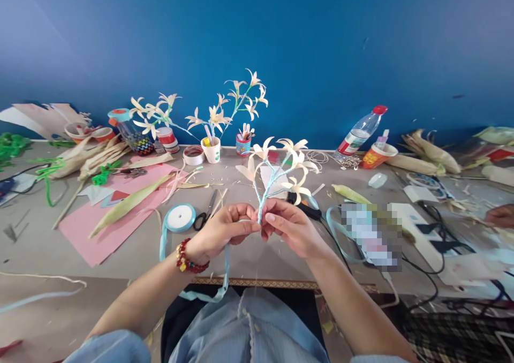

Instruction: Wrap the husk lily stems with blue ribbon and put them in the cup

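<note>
A spray of cream artificial flowers [295, 162] stands upright between my hands, its branching stem wrapped in light blue ribbon. My right hand [287, 222] pinches the base of the stem. My left hand [233, 224], with a red beaded bracelet at the wrist, is closed on the light blue ribbon [225, 272] where it meets the stem. The ribbon's loose length hangs below that hand over my lap and loops back up to the ribbon spool [180, 218] at the left. Black-handled scissors [205, 216] lie just beyond my left hand.
Behind stands a paper cup [211, 150] holding more flower sprays. Pink paper [92, 234] and a corn husk [130, 205] lie left. To the right are a plastic bottle [361, 133], an orange cup [377, 156], cables and a power strip [417, 229]. Another person's hand [501, 216] shows far right.
</note>
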Demonstrator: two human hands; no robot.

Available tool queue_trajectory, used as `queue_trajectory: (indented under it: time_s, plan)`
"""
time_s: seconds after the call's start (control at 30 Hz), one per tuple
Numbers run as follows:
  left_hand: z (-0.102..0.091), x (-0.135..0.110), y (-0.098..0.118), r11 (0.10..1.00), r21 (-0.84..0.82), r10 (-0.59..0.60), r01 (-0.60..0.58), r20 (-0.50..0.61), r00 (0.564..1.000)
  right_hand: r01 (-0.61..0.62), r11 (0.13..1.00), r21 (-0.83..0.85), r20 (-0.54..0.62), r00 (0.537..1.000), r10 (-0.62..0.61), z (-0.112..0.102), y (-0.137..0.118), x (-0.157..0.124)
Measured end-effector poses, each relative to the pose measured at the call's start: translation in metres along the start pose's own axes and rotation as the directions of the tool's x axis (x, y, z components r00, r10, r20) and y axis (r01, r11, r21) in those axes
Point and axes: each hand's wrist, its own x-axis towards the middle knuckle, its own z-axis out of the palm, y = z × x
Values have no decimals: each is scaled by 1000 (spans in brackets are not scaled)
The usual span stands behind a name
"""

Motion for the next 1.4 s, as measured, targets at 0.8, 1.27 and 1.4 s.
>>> queue_trajectory:
  time_s: [0.8,1.27,1.4]
  plan:
    - [1,5,-7,880,453,217,-145,-111,970,74,645,-760,-56,982,-179,-4,2,-1]
    - [10,5,-34,940,-144,247,-309,-337,908,-11,983,-182,-161,987,-18,23,22,-21]
    - [15,8,-41,917,-180,264,-356,-395,880,-58,998,22,-189,980,61,27,20,-15]
